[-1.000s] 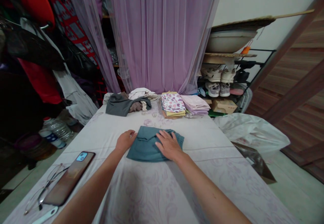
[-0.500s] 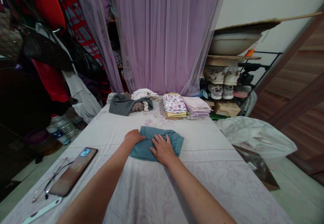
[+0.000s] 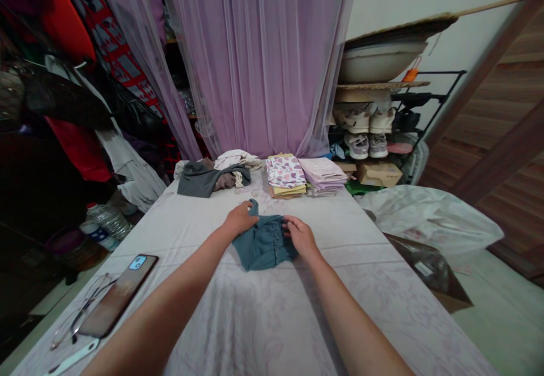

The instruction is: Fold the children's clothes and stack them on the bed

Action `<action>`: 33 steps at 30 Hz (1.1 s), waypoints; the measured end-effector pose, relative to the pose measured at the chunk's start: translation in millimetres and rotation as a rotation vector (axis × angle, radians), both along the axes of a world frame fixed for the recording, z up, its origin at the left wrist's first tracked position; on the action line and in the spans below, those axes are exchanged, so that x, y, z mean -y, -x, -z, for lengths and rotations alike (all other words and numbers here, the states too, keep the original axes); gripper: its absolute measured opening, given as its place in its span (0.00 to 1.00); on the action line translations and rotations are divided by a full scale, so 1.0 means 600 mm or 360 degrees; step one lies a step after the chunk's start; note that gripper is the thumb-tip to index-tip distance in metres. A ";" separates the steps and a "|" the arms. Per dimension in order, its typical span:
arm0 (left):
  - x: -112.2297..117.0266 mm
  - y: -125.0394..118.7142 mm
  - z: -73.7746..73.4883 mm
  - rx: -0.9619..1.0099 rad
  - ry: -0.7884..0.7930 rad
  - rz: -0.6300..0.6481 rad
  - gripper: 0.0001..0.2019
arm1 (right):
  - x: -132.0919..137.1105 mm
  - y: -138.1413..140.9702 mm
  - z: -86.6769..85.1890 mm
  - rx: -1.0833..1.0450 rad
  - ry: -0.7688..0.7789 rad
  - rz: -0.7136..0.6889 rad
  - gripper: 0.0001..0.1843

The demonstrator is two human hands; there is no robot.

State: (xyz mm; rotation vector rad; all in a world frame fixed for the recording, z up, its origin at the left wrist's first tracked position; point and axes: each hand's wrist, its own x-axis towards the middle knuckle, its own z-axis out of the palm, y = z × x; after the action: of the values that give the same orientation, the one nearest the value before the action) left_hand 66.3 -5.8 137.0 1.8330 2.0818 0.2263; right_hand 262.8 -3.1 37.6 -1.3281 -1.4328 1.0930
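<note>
We see a phone (image 3: 118,288) and eyeglasses (image 3: 80,313) on the pale patterned sheet (image 3: 238,330), folded clothes (image 3: 306,176) and a grey garment (image 3: 204,180) before a sheer lilac curtain (image 3: 255,59), and sneakers (image 3: 363,132) racked at right.

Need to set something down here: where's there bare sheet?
Bare sheet lies right of the blue-green garment, out to the edge, and between it and the phone. The far end is crowded: grey garment, folded stacks.

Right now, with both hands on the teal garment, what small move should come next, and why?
Probably press the corner sticking up beside the left hand down onto the sheet. It seems to be the one part of the teal garment standing clear, while the right hand rests at the button row.
</note>
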 end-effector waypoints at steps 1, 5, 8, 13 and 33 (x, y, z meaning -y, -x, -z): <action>0.003 -0.024 -0.003 0.0000 -0.0031 0.0059 0.26 | -0.003 -0.008 -0.001 -0.0192 0.0147 0.0044 0.19; 0.015 -0.119 0.005 0.0020 -0.0064 0.0256 0.23 | -0.002 -0.034 -0.006 -0.0695 0.0475 0.0167 0.16; 0.022 -0.172 0.026 0.0065 0.0020 0.0291 0.23 | 0.002 -0.048 -0.004 -0.0818 0.0536 0.0195 0.19; 0.038 -0.177 0.051 0.0259 -0.0002 0.0383 0.19 | 0.004 -0.060 0.011 -0.0664 0.0514 0.0207 0.22; 0.049 -0.062 0.128 0.1041 0.0209 -0.0200 0.20 | -0.066 -0.033 -0.062 0.0927 -0.0476 -0.0294 0.29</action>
State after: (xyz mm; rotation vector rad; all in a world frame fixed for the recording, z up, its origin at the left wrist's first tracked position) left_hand 103.2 -35.1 60.2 1.3123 1.6931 0.6133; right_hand 282.7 36.4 74.6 -1.3708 -2.0870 0.5798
